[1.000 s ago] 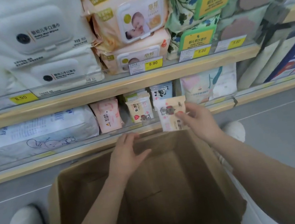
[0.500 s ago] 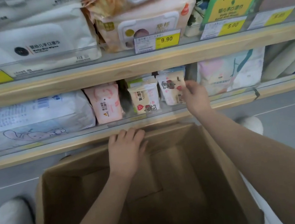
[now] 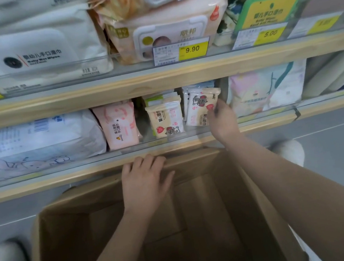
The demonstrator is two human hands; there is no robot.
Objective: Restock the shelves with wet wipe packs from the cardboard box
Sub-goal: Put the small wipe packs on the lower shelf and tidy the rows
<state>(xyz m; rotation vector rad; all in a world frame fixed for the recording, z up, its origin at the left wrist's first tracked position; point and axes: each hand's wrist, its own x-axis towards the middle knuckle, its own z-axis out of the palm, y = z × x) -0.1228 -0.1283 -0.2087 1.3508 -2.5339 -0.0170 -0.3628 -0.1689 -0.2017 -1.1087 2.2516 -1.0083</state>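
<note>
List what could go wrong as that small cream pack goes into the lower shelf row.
1. The small cream pack sits tilted in the right hand, leaning against the row behind it; let go now, it may tip forward over the clear shelf lip.
2. Pushing it in could knock the neighbouring cream packs, which stand loosely upright.
3. The left hand presses the cardboard box flap; leaning on it might fold the flap.

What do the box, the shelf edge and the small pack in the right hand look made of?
Box: brown cardboard, matte, with fold creases. Shelf edge: pale wood or wood-look laminate, faint grain; which one is unclear. Small pack: printed soft plastic film, slightly glossy, held by the right hand.
</note>
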